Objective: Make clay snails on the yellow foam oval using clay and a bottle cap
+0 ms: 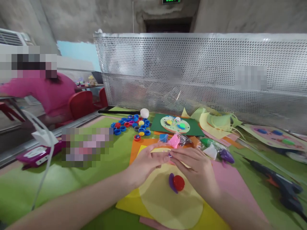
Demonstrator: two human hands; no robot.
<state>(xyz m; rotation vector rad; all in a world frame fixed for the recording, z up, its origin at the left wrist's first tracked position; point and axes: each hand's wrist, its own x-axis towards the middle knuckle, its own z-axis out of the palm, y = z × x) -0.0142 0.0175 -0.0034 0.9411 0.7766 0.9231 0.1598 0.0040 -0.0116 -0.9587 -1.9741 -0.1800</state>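
Observation:
Both hands meet above a pale yellow paper oval (168, 204) on a yellow sheet (129, 201). The fingertips of my left hand (146, 161) and my right hand (195, 164) are pinched together around a tiny purple piece (170, 154), mostly hidden by the fingers. On the oval, below the hands, lies a red bottle cap (178, 183) with a purple curved piece (172, 183) against its left side. Just beyond the fingers sit packets of blue clay (163, 137) and pink clay (174, 141).
Many bottle caps (123, 128) lie at the back left. A green card with a decorated oval (196, 127) is behind the hands. At the right are a glue gun (275, 182) and purple clay (226, 156). A power strip (35, 158) with a cable stands left. A person (56, 92) sits beyond.

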